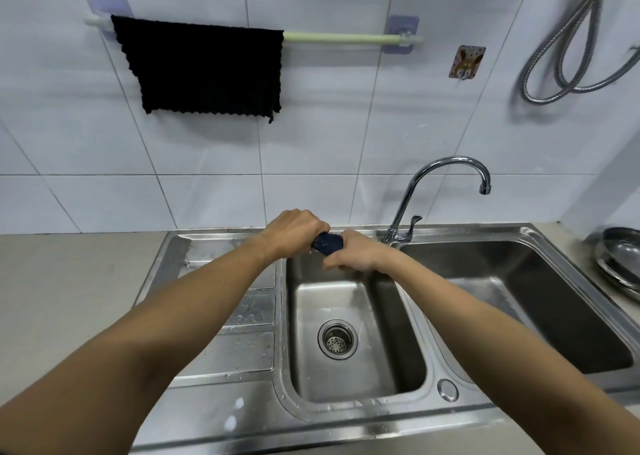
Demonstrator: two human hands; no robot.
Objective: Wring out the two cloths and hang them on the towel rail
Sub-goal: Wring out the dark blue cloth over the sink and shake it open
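Note:
A dark blue cloth (328,243) is twisted into a tight roll between my two hands, held over the back of the small middle sink basin (349,368). My left hand (294,231) grips its left end and my right hand (355,252) grips its right end; only a short stretch of cloth shows between them. A second, black cloth (204,68) hangs spread over the left part of the pale green towel rail (346,37) on the tiled wall. The right part of the rail is bare.
A chrome tap (446,184) rises behind the basins, its spout turned over the large right basin (540,302). A ribbed draining board (242,316) lies on the left. Steel bowls (620,260) sit at the far right. A metal hose (575,56) hangs on the wall.

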